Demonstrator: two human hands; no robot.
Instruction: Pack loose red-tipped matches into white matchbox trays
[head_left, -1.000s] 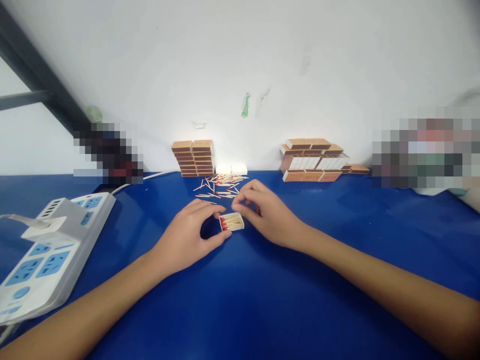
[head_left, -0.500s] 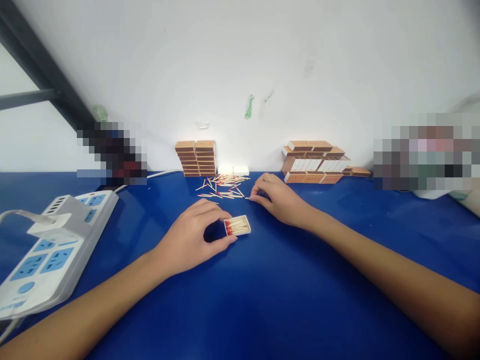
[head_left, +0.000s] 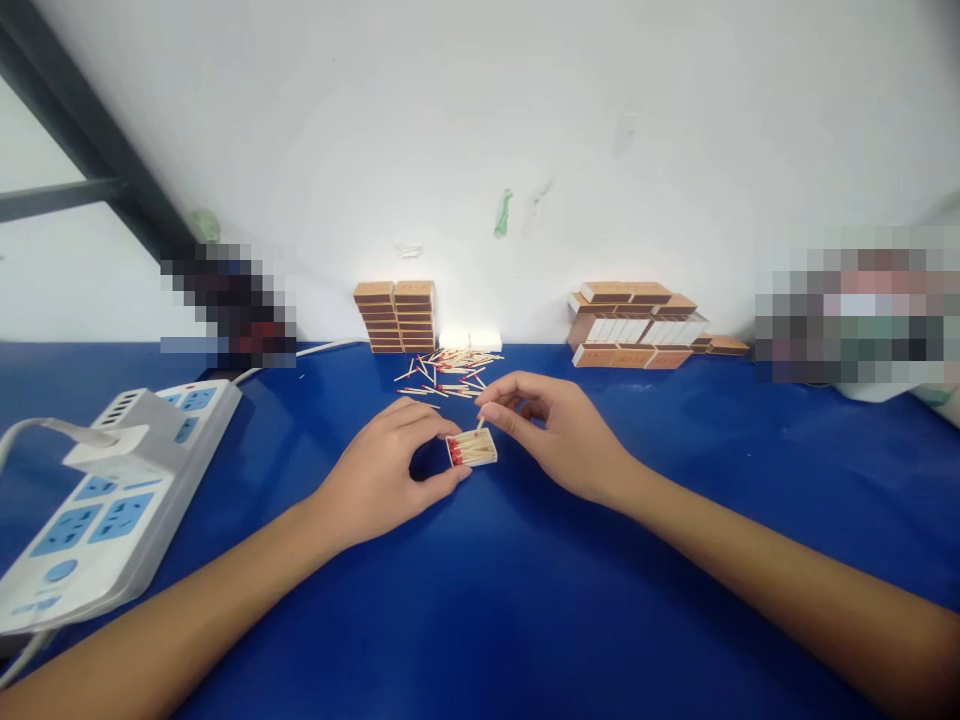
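Observation:
My left hand (head_left: 382, 470) grips the left end of a small white matchbox tray (head_left: 493, 458) between thumb and fingers. Inside the tray lie several matches (head_left: 472, 449), their red heads towards the left. Thumb and forefinger of my right hand (head_left: 555, 430) pinch a single match (head_left: 481, 423), held tilted just above the tray's far right side. Behind the tray, a loose pile of red-headed matches (head_left: 450, 370) is scattered on the blue table (head_left: 480, 600).
Two side-by-side stacks of matchboxes (head_left: 395, 318) stand against the wall, with white tray-like pieces (head_left: 480, 341) beside them. More matchboxes (head_left: 634, 328) are piled further right. A white power strip (head_left: 112, 510) with a plugged-in cable occupies the left side.
My right hand has come left and nearer from the pile's edge, bringing the match over the tray. My left hand keeps its grip on the tray.

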